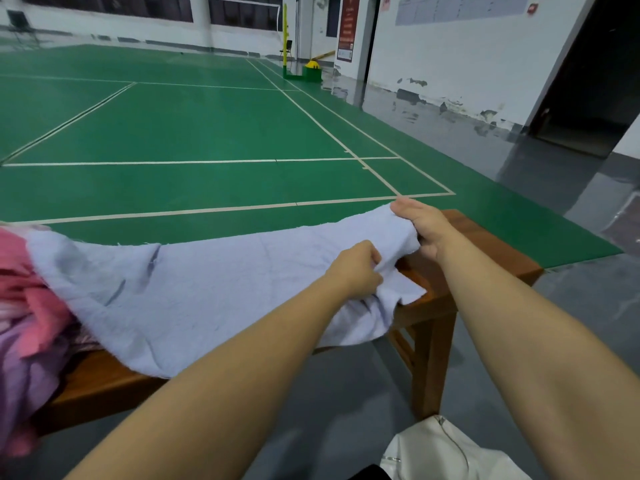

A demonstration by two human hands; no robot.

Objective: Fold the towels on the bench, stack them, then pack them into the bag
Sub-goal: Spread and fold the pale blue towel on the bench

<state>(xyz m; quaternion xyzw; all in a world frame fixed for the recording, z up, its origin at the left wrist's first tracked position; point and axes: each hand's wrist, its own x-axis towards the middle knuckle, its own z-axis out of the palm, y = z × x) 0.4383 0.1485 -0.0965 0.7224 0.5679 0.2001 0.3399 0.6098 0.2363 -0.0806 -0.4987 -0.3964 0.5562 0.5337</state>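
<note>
A pale blue towel (194, 289) lies spread along the wooden surface (460, 271), its long axis running left to right. Both hands work its right end: the right hand (424, 226) grips the far corner, fingers curled round the edge, and the left hand (358, 268) pinches the near corner. The rest stretches away leftward toward a heap of pink and purple towels (31, 323). A white bag (446, 452) sits on the floor below the right arm.

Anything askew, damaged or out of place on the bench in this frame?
Mostly ordinary. The pale blue towel lies crooked on the bench, its near edge drooping over the front while both hands, left hand and right hand, grip its end. Its far hem looks frayed.
</note>
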